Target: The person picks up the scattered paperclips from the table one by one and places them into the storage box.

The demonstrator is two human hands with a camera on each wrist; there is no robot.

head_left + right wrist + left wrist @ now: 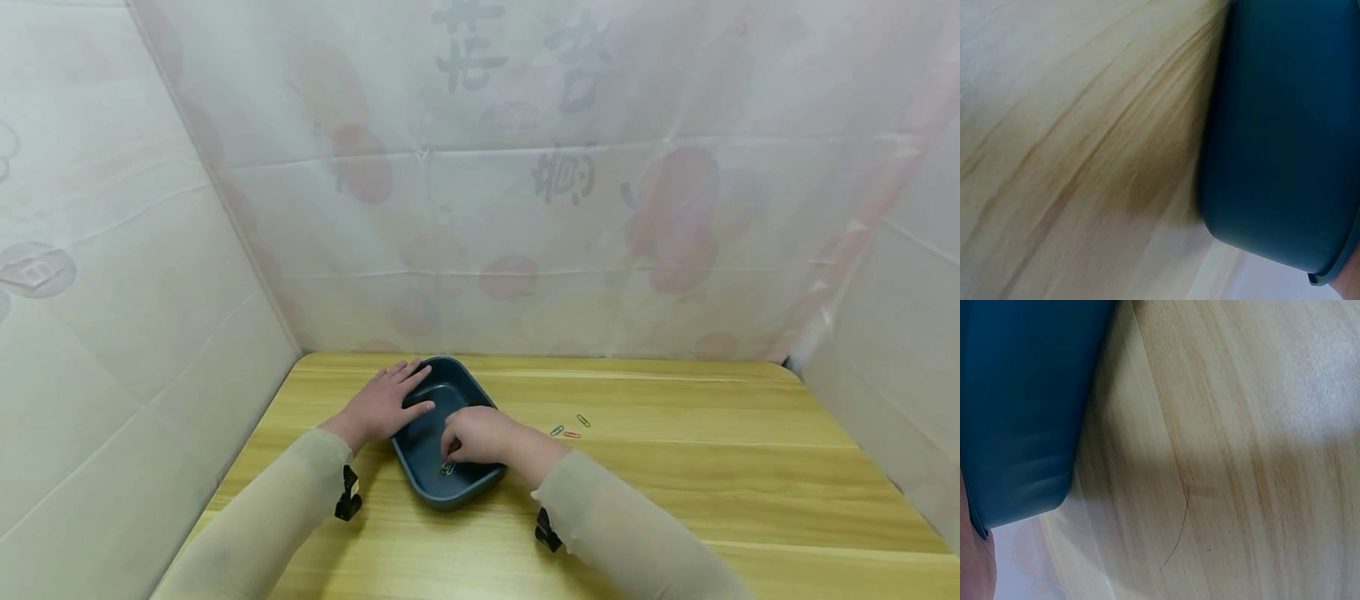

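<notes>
Faint mirrored characters show through the backdrop sheet; none legible.

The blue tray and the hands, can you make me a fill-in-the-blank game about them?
1. The right hand reaches into the dark blue tray, and its fingers are at a ____ paper clip.
2. The left hand rests on the tray's ____ rim.
3. On the wooden table, ____ loose paper clips lie to the right of the tray.

Missing words: green; left; three
</notes>
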